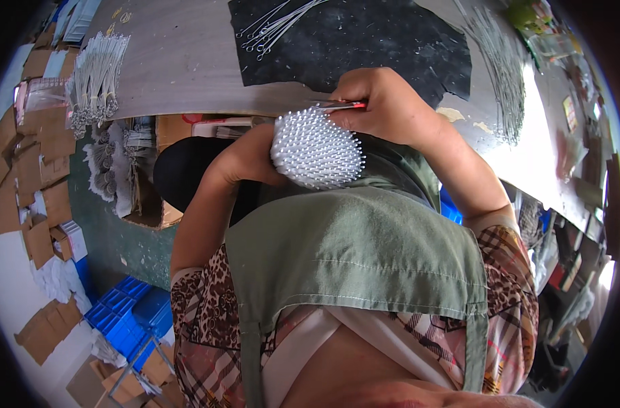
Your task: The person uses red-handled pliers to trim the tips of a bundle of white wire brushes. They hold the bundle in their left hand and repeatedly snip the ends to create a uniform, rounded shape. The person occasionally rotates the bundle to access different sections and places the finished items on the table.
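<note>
My left hand (pixel 250 155) is wrapped round a thick, rounded bundle of thin silvery rods (pixel 317 151), held above my lap with the many pale rod tips facing up towards me. Just beyond the bundle, my right hand (pixel 385 107) is closed on a slim metal hand tool with a red part (pixel 338 105). The tool lies across the bundle's far edge; whether it touches the rods I cannot tell. Its exact kind is hidden by the fingers. Several loose metal skewers with ring ends (pixel 272 30) lie on a black mat (pixel 364 41) ahead.
The grey worktable (pixel 181 61) spans the far side. Bundled ring-ended skewers (pixel 98 81) stand at its left edge, and long thin rods (pixel 497 75) lie at its right. Below left are a cardboard box (pixel 167 216) holding bundles and blue plastic crates (pixel 123 309).
</note>
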`<state>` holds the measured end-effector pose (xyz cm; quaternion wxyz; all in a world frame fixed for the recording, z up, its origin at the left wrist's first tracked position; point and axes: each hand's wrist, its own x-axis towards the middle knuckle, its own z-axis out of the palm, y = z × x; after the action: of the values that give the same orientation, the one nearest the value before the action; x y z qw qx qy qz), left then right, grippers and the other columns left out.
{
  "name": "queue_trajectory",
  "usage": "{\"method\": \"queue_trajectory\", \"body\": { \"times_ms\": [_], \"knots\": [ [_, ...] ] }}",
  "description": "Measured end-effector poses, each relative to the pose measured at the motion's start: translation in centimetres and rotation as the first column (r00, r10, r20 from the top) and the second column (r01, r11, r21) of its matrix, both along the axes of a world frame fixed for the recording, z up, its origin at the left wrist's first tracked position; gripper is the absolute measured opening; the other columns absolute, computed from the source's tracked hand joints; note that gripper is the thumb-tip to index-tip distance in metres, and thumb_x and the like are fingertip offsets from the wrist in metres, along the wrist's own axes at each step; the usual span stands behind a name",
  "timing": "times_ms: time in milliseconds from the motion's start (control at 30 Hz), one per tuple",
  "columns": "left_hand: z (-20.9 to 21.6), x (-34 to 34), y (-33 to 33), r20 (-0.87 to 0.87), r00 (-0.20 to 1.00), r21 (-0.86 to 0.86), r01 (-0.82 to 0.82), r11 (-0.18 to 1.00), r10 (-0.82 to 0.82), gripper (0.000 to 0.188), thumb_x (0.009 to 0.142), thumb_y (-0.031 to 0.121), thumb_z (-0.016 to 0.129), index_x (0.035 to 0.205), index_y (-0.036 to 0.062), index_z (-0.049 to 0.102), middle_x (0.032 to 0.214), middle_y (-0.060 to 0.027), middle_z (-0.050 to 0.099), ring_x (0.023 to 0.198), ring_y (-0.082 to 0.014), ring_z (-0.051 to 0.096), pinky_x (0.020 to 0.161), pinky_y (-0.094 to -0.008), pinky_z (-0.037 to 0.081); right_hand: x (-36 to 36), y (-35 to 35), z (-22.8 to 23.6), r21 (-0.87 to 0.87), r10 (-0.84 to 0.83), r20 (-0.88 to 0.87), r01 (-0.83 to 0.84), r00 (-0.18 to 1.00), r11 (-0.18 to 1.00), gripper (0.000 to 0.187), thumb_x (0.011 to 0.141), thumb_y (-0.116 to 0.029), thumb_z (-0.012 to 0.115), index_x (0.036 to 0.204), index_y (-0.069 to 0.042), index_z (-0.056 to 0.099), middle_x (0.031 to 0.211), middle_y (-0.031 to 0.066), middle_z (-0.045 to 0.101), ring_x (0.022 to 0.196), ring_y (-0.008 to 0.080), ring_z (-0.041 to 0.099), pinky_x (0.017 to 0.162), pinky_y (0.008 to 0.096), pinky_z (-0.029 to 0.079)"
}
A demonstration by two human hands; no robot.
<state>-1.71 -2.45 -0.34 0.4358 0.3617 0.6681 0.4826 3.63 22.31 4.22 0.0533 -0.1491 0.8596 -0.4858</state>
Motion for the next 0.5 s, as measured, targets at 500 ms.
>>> {"method": "queue_trajectory", "body": {
  "times_ms": [500],
  "knots": [
    [-0.3, -0.4, 0.7, 0.006, 0.999, 0.03, 0.051, 0.998, -0.051, 0.064, 0.056, 0.011, 0.08, 0.116, 0.0023, 0.057, 0.109, -0.0081, 0.064, 0.1, -0.0166, 0.059, 0.092, -0.0317, 0.045, 1.0, -1.6, -2.5, -0.263, -0.161, -0.059, 0.14, 0.985, 0.955, 0.006, 0.078, -0.003, 0.066, 0.083, -0.002, 0.063, 0.08, 0.0096, 0.059, 0.074, 0.0217, 0.06, 0.067, 0.0303, 0.047]
  ]
}}
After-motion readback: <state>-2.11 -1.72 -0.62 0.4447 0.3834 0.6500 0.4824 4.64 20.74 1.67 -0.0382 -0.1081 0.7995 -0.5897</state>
